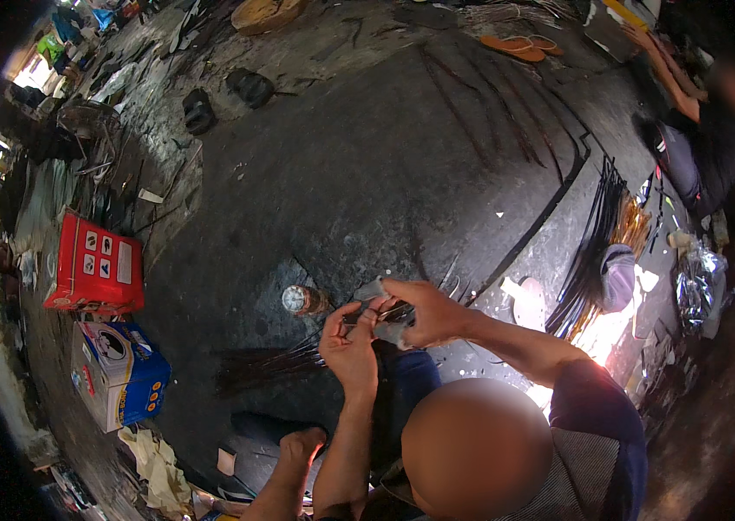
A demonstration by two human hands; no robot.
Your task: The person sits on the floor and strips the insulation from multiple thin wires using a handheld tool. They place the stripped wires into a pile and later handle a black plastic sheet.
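Observation:
My left hand (352,352) is closed in a pinch, its thumb and forefinger meeting at one end of a thin dark strip (395,310). Close on its right, my right hand (430,311) is bent round the same strip, fingertips almost touching the left ones. Pale grey scraps (369,290) show by the right fingers; whether they are worn or held I cannot tell. A bundle of thin dark strips (268,365) lies on the floor left of my left hand. Just beyond that hand stands a small brown jar with a whitish top (305,300).
A red box (100,265) and a blue-and-yellow box (129,369) stand at left. Dark sandals (250,87) and orange slippers (515,48) lie farther off. Long black strips (589,247) spread at right. Another person's arm (667,69) reaches in at the upper right.

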